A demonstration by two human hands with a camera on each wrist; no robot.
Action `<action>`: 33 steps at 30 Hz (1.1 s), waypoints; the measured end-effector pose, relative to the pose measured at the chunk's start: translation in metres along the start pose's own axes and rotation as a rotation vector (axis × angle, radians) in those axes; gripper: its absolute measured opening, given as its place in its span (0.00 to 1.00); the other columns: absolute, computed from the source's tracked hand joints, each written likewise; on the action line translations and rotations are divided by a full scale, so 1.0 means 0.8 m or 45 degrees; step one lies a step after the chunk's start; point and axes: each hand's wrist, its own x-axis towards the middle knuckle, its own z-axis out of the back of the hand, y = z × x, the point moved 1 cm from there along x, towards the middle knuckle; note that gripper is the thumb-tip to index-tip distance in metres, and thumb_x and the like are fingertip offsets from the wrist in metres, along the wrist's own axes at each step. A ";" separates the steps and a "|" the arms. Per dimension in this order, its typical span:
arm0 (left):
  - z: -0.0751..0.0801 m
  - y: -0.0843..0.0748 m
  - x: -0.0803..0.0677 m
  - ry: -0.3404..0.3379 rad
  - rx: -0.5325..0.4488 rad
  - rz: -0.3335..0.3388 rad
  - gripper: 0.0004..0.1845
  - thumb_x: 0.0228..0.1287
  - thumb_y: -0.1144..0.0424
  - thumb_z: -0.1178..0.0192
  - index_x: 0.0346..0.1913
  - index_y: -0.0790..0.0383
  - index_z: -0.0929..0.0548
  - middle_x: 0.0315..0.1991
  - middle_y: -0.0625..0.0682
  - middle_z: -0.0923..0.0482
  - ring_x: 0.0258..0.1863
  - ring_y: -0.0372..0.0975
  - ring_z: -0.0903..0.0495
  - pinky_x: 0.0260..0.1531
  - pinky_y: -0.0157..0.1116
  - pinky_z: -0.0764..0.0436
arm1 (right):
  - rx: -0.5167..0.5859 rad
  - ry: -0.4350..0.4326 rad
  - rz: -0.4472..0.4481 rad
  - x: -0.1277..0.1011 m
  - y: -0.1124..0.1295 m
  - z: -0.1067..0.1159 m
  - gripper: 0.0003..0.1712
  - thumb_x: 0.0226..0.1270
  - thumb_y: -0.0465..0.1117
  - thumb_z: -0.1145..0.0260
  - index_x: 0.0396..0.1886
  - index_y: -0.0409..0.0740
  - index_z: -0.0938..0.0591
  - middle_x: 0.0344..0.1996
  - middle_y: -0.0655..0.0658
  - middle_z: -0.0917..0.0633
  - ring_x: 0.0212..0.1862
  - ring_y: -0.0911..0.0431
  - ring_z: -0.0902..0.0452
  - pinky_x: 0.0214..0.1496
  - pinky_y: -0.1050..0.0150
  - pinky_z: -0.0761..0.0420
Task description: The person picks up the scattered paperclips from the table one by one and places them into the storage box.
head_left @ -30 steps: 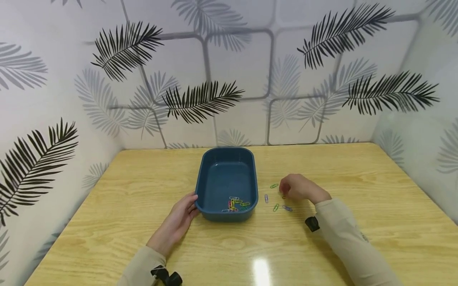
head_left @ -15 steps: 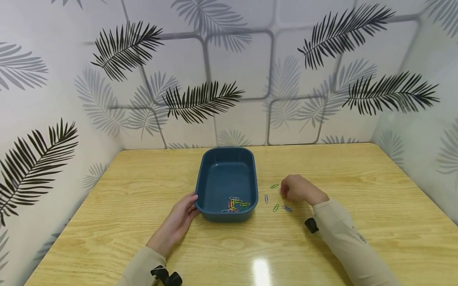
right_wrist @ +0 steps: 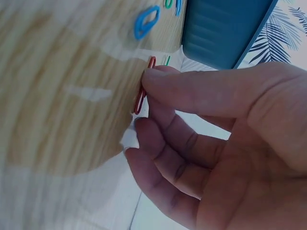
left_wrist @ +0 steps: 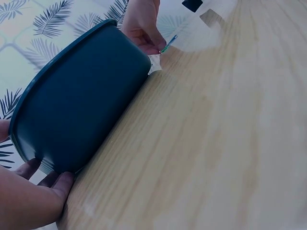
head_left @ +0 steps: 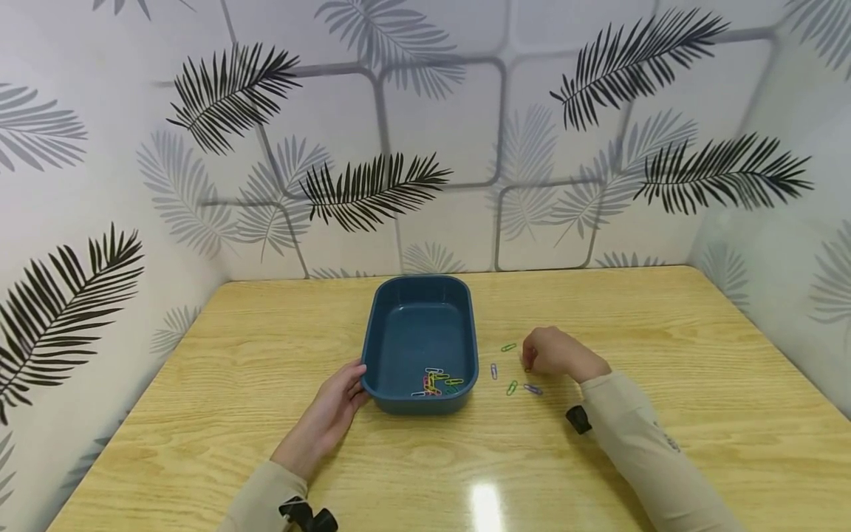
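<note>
Red paper clip [right_wrist: 142, 91] under my right hand's [head_left: 555, 353] pinching fingertips [right_wrist: 153, 76], left hand [head_left: 329, 414] open against blue tray [head_left: 420, 336]

No readable text, labels, brands, numbers, signs anywhere

In the head view the red wire paper clip [right_wrist: 142, 90] was hidden under the right hand [head_left: 557, 352]. The loose coloured clips inside the dark blue plastic tray [head_left: 380, 311] were too small to count.
</note>
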 end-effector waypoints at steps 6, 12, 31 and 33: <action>0.002 0.001 -0.001 -0.003 -0.010 0.002 0.26 0.73 0.64 0.52 0.68 0.76 0.38 0.54 0.56 0.26 0.51 0.40 0.28 0.52 0.34 0.29 | -0.037 0.009 -0.021 0.001 0.003 0.000 0.12 0.54 0.22 0.39 0.23 0.41 0.18 0.24 0.48 0.20 0.26 0.55 0.29 0.27 0.64 0.27; 0.002 0.002 -0.002 -0.015 -0.016 0.006 0.26 0.73 0.64 0.52 0.68 0.76 0.38 0.52 0.54 0.25 0.50 0.39 0.28 0.50 0.33 0.28 | -0.069 0.009 -0.028 0.000 0.005 0.000 0.12 0.54 0.22 0.38 0.22 0.42 0.18 0.23 0.49 0.21 0.25 0.56 0.30 0.26 0.65 0.27; 0.001 0.001 0.000 0.006 -0.009 -0.011 0.26 0.73 0.64 0.52 0.68 0.75 0.38 0.55 0.56 0.26 0.51 0.40 0.27 0.52 0.34 0.29 | -0.036 0.021 -0.018 -0.001 -0.003 0.000 0.06 0.58 0.25 0.39 0.28 0.37 0.20 0.27 0.45 0.22 0.29 0.53 0.30 0.31 0.62 0.26; 0.000 0.001 0.000 0.012 -0.010 -0.013 0.26 0.73 0.64 0.53 0.68 0.75 0.38 0.56 0.57 0.27 0.52 0.40 0.27 0.52 0.34 0.29 | -0.020 0.017 -0.014 -0.001 -0.004 0.000 0.06 0.59 0.24 0.41 0.32 0.36 0.20 0.30 0.43 0.21 0.32 0.51 0.27 0.34 0.59 0.24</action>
